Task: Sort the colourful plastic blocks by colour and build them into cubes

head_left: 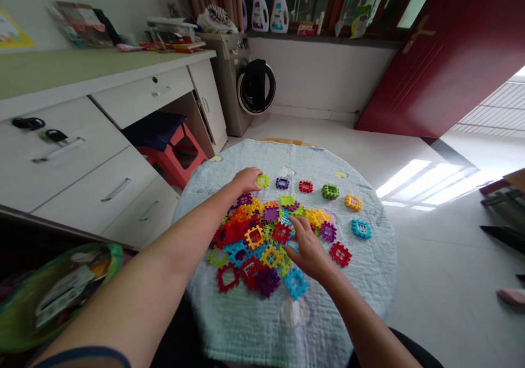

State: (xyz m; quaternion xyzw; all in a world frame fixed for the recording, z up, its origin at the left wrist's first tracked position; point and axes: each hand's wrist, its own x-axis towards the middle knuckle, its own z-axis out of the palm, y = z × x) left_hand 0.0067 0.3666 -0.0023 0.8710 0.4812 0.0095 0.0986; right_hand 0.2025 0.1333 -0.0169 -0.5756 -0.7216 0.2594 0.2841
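Note:
A pile of colourful square plastic interlocking tiles [262, 242] lies on a round table covered by a pale blue quilted cloth [246, 324]. My left hand [247, 180] reaches to the far side and pinches a yellow-green tile [263, 180]. To its right stands a row of single tiles: purple [282, 182], red [305, 186], green [330, 191], orange [353, 202]. My right hand [308, 249] rests on the pile's right side, fingers spread over the tiles, next to a loose red tile [340, 253] and a blue tile [361, 228].
A white desk with drawers [82, 155] runs along the left, with a red stool [172, 157] under it. A washing machine [240, 83] stands at the back. A dark red door [443, 56] is at the right. A green bag [53, 297] lies at lower left.

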